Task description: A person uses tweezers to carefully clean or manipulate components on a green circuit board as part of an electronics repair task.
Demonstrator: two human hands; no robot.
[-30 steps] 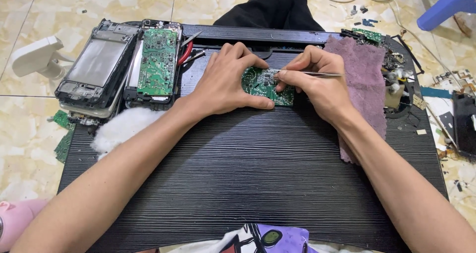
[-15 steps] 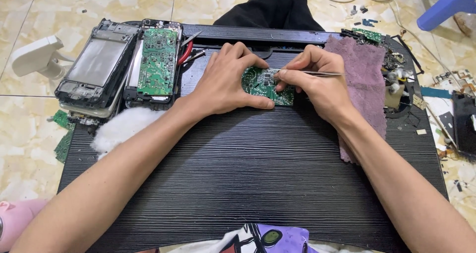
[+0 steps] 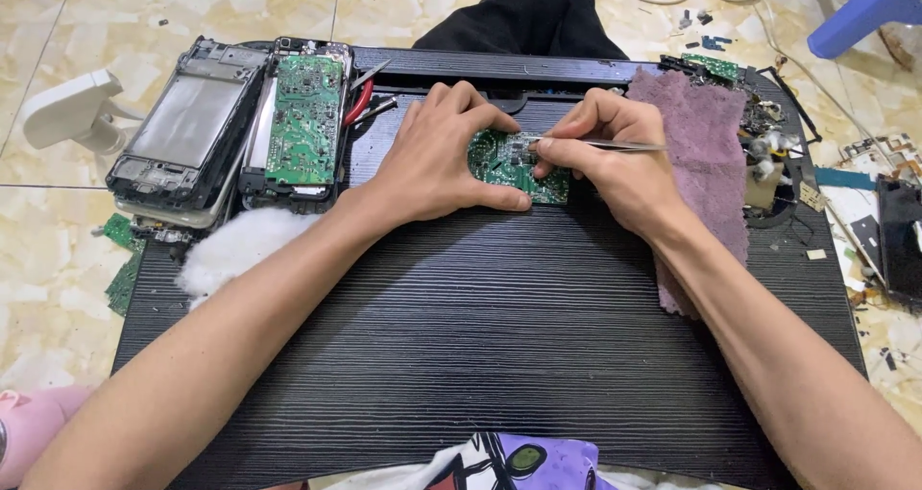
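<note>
A small green circuit board (image 3: 509,163) lies on the black ridged work board (image 3: 499,336), near its far edge. My left hand (image 3: 442,154) curls around the board's left side and pins it down with thumb and fingers. My right hand (image 3: 615,159) grips thin metal tweezers (image 3: 600,145), whose tips touch a small component on the board's top. The tweezers point left.
Two opened device casings (image 3: 192,130), one with a green circuit board (image 3: 305,120), sit at the far left. Red-handled pliers (image 3: 363,101) lie beside them. White cotton wadding (image 3: 235,245) is at left, a purple cloth (image 3: 706,154) at right. Loose parts (image 3: 768,154) litter the right edge.
</note>
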